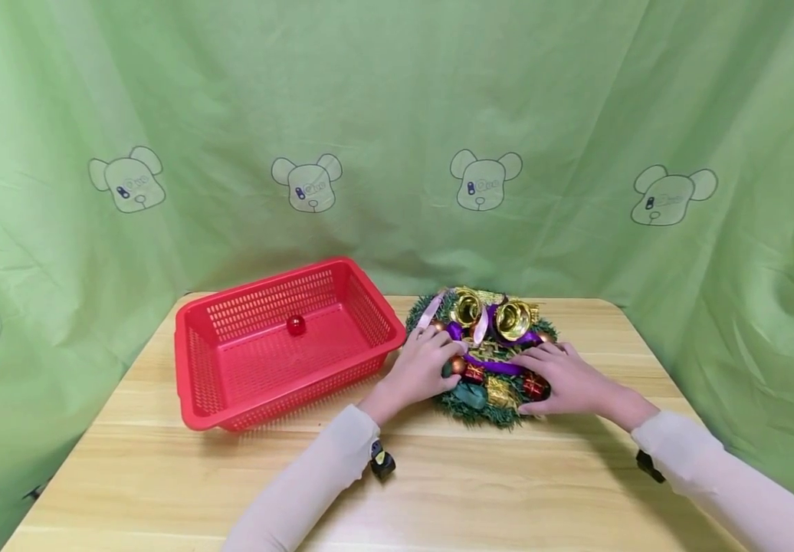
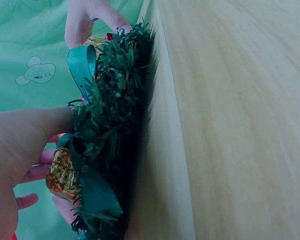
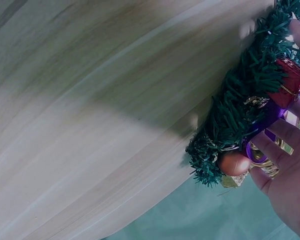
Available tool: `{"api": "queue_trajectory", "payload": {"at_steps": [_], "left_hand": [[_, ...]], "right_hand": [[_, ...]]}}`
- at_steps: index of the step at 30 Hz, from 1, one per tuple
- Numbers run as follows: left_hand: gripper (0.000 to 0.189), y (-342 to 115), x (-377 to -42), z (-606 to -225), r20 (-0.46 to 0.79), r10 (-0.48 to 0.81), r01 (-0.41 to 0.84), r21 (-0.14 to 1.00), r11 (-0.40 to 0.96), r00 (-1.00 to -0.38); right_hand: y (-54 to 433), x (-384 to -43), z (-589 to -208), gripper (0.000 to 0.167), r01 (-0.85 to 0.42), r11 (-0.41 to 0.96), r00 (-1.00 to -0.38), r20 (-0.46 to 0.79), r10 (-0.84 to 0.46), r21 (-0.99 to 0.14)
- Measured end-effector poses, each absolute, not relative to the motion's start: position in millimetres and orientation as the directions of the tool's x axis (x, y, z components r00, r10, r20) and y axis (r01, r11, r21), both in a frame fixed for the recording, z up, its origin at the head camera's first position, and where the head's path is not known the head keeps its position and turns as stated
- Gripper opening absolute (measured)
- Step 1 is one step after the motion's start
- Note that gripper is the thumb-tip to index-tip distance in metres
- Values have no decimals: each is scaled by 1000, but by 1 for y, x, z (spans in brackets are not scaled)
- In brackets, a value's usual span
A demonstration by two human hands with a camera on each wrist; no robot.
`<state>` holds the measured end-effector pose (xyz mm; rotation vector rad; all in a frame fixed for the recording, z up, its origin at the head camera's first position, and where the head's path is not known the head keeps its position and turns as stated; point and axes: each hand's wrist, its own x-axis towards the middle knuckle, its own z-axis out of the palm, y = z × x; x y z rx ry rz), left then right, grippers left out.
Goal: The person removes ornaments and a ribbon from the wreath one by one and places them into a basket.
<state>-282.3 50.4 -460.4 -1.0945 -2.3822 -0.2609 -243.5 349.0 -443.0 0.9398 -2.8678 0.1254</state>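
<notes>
Person is wearing a pale left sleeve (image 1: pixel 314 479) and matching right sleeve (image 1: pixel 714 477). Black device (image 1: pixel 382 463) with yellowish mark is showing beside the left cuff; dark piece (image 1: pixel 648 466), beside the right.

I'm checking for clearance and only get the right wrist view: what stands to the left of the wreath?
Observer: A red plastic basket, with perforated walls, stands to the left of the wreath.
Operator: Is anything in the basket?
Observer: Yes, one shiny red ball lies inside it.
Operator: My view shows one hand at the wreath. Where is the other?
Observer: The left hand touches the wreath's left side, the side nearer the basket.
</notes>
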Motion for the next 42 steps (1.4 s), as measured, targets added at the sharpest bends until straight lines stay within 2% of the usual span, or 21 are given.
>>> {"api": "queue_trajectory", "payload": {"at_steps": [6, 16, 30, 42], "left_hand": [[47, 51, -282, -462, 498, 652, 742, -25, 670, -572], [53, 52, -281, -459, 465, 648, 701, -78, 709, -604], [48, 54, -284, -457, 425, 643, 685, -71, 725, -636], [44, 54, -284, -460, 509, 636, 704, -79, 706, -580]], "right_hand": [[349, -242, -442, 85, -594, 803, -800, 143, -583, -51], [349, -242, -443, 86, -591, 805, -803, 132, -581, -54], [349, -242, -442, 86, -583, 810, -809, 129, -574, -54], [351, -245, -445, 87, -591, 806, -803, 136, -581, -43]]}}
